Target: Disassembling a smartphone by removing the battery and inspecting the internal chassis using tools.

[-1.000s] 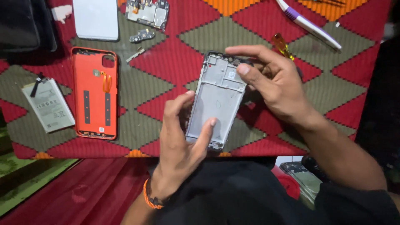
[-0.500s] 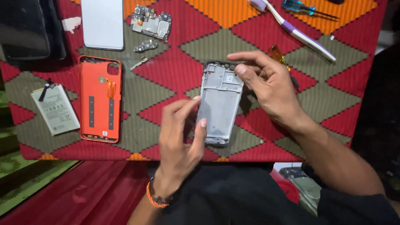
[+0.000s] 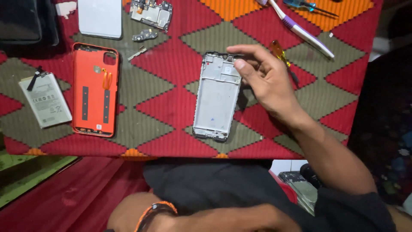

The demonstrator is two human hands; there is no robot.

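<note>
I note the right hand (image 3: 268, 83) resting over the upper right edge of the phone frame (image 3: 216, 96), fingers loosely curled and fairly narrow, the thumb tip touching the frame's top corner; it grips nothing that I can make out. The left hand is drawn back to the lower edge of the view: only the wrist with an orange wristband (image 3: 151, 211) shows, so I cannot tell how its fingers stand. The frame lies flat on the worktop just left of the right hand, its long axis running away from the body with a slight lean, top end far, bottom end near; the right hand is plainly the nearer. It is a pale grey metal-and-plastic shell, thin, rectangular, round-cornered, with a dark rim and small cut-outs at the top. Beneath it, a woven cloth (image 3: 167, 107) in red, olive and orange diamonds, coarse in texture. Just beyond the right hand lies a small amber-handled screwdriver (image 3: 281, 53), and further off a white and purple toothbrush (image 3: 302, 30). Well to the left: an orange back cover (image 3: 95, 90), inner face up, a flat grey battery (image 3: 46, 100), a white panel (image 3: 100, 18), and a bare circuit board (image 3: 151, 13).
</note>
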